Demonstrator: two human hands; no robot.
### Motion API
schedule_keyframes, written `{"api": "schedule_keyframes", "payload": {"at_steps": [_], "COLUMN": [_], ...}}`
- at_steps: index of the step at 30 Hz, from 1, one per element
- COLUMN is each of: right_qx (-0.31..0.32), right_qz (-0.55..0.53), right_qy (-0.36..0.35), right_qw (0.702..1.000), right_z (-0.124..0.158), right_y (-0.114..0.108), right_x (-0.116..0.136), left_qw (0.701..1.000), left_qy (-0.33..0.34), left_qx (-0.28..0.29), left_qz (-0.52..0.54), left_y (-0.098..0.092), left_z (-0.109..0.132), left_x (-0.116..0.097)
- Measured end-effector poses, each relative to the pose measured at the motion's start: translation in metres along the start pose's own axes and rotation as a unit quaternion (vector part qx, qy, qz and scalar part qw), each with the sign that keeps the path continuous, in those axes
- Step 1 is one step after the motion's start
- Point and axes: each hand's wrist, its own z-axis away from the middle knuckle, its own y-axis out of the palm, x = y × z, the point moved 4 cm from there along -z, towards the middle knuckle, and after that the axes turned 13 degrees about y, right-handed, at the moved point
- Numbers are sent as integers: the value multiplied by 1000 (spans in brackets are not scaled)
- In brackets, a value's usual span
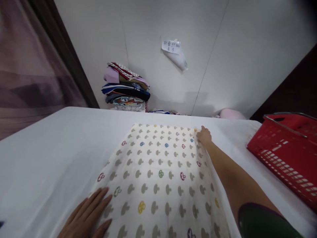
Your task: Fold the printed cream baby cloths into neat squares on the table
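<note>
A white cloth (153, 162) printed with grey mushrooms and a few red, blue, green and yellow ones lies spread lengthwise on a white-covered table. On its near left edge my left hand (89, 211) rests flat, fingers stretched out. My right arm, in a dark green sleeve, reaches along the cloth's right side. At the far right corner, my right hand (204, 136) has its fingers curled in and pinched on the cloth's edge. The cloth's right side looks slightly raised and wrinkled, and its near end runs out of view.
The white table (56, 145) reaches back towards a pale wall. Beyond its far edge rises a stack of folded clothes (126, 87). A red plastic basket (287, 148) with a metal handle stands at the right. A pinkish curtain (32, 66) hangs left; a paper note (171, 47) is on the wall.
</note>
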Motion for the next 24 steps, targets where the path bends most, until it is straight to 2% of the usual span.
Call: {"api": "schedule_keyframes", "payload": {"at_steps": [2,4,5,8,11,13,15,17,20,24], "right_qx": [-25,-19,-5,39,66,79,97,115,125,108], "right_qz": [45,57,56,56,75,97,123,144,154,153], "right_qy": [-109,-206,-234,-254,-235,-216,-188,-160,-152,-165], "right_qw": [993,977,971,965,967,968,970,970,968,968], "right_z": [17,36,46,64,65,58,48,39,34,36], "right_y": [-3,0,3,15,28,37,44,50,53,51], "right_x": [15,33,42,64,75,71,60,48,39,37], "left_qw": [1000,1000,999,999,999,998,996,992,980,981], "left_qy": [-4,-24,-34,11,28,29,44,-26,-128,-126], "left_qx": [5,10,16,25,42,60,80,126,150,147], "left_qz": [-6,-11,-13,-20,-16,-19,-21,-10,2,3], "left_y": [-8,-22,-29,-43,-26,-3,22,45,65,76], "left_z": [-7,-29,-46,-120,-204,-253,-289,-309,-316,-313], "left_x": [5,10,12,6,4,10,21,42,75,91]}}
